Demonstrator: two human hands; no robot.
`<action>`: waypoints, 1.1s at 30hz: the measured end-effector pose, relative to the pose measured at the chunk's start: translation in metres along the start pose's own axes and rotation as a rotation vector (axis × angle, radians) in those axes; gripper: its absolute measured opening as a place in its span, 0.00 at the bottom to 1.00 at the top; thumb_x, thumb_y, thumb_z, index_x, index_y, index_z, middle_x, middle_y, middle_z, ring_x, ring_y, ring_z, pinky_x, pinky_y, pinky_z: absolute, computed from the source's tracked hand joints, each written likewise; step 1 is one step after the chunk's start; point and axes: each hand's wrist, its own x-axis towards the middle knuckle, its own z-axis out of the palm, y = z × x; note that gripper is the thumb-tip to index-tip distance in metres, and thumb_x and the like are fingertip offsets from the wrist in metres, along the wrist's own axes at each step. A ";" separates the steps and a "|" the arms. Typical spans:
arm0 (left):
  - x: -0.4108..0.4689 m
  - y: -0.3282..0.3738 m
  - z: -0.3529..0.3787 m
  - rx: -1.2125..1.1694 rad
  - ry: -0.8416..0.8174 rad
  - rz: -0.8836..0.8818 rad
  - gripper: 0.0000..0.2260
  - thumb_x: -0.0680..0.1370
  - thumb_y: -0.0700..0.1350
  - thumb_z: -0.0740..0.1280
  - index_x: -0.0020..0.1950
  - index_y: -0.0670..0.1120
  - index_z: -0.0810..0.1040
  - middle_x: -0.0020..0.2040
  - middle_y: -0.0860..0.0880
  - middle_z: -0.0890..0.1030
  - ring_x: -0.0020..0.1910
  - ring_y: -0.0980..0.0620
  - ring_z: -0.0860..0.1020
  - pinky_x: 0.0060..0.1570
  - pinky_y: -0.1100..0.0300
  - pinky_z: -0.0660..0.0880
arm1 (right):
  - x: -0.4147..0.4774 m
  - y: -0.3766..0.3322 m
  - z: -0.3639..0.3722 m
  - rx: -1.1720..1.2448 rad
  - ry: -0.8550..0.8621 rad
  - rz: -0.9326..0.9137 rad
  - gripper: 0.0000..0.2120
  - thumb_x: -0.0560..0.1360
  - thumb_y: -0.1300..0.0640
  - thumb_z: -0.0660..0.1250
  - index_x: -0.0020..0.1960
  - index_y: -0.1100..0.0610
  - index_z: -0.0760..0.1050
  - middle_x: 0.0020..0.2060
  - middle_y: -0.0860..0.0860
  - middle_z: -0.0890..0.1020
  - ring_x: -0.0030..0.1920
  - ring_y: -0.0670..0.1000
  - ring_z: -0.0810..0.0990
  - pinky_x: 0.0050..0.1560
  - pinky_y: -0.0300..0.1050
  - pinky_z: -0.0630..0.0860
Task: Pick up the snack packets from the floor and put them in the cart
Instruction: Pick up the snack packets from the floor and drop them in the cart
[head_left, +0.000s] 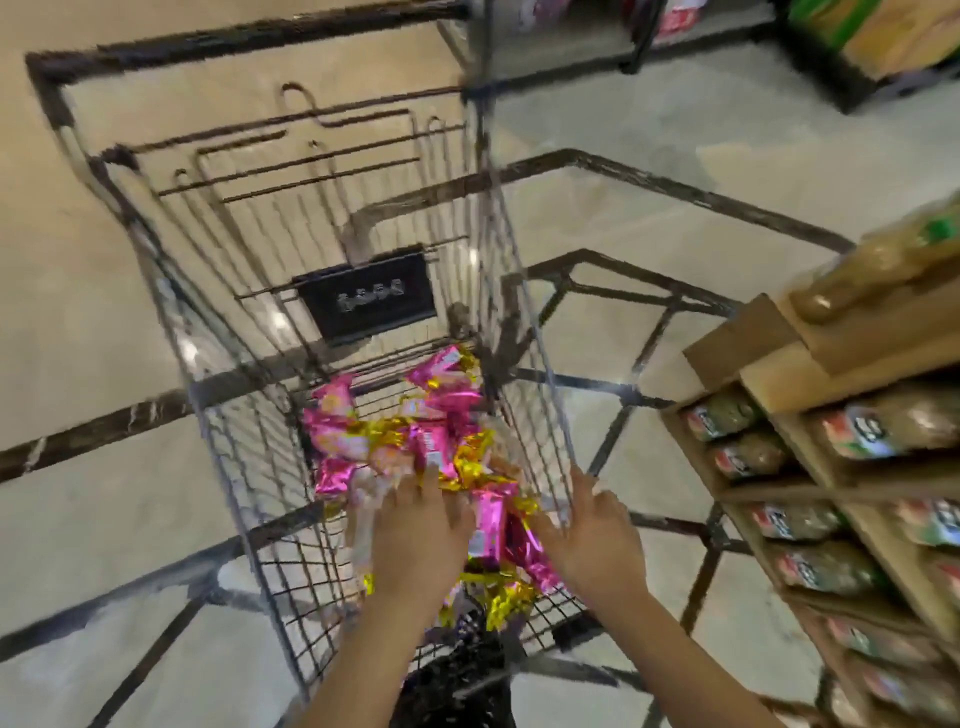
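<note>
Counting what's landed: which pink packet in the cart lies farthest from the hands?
The pink packet at the pile's far end, just below the black plate on the cart; every other packet lies nearer.

Down on the pale tiled floor (78, 322), crossed by dark bands (104, 431), stands the wire cart (244, 467), seen from above, and its mesh bottom is doing the carrying. A heap of snack packets (415, 441), shiny pink with gold ends, lies right on that mesh. They are piled over one another and bunched toward the right-hand wall, with bare grid showing at the left. A black plate (366, 299) hangs on the cart's far end wall above the pile. Off to the right, a wooden shelf (769, 374) stands on the same floor, its tiers packed with bagged goods (883, 421) lying side by side. The whole view is blurred.
</note>
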 end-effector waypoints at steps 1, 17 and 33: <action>-0.007 0.016 0.009 0.029 -0.038 0.065 0.30 0.80 0.61 0.57 0.77 0.47 0.59 0.74 0.42 0.66 0.71 0.42 0.66 0.68 0.49 0.66 | -0.014 0.019 0.000 -0.016 0.008 0.040 0.46 0.68 0.28 0.35 0.79 0.51 0.48 0.67 0.58 0.70 0.65 0.58 0.71 0.59 0.49 0.71; -0.211 0.212 0.184 0.726 -0.436 1.031 0.32 0.82 0.62 0.50 0.81 0.49 0.44 0.80 0.41 0.49 0.78 0.41 0.49 0.76 0.47 0.49 | -0.303 0.272 0.108 0.286 0.036 0.874 0.40 0.75 0.28 0.42 0.80 0.51 0.46 0.69 0.59 0.68 0.67 0.60 0.68 0.61 0.53 0.71; -0.499 0.267 0.360 1.075 -0.590 1.521 0.32 0.82 0.60 0.53 0.81 0.49 0.44 0.80 0.41 0.49 0.79 0.41 0.48 0.77 0.48 0.48 | -0.571 0.369 0.239 0.773 0.234 1.457 0.38 0.78 0.31 0.49 0.79 0.51 0.46 0.74 0.59 0.62 0.72 0.59 0.64 0.66 0.51 0.67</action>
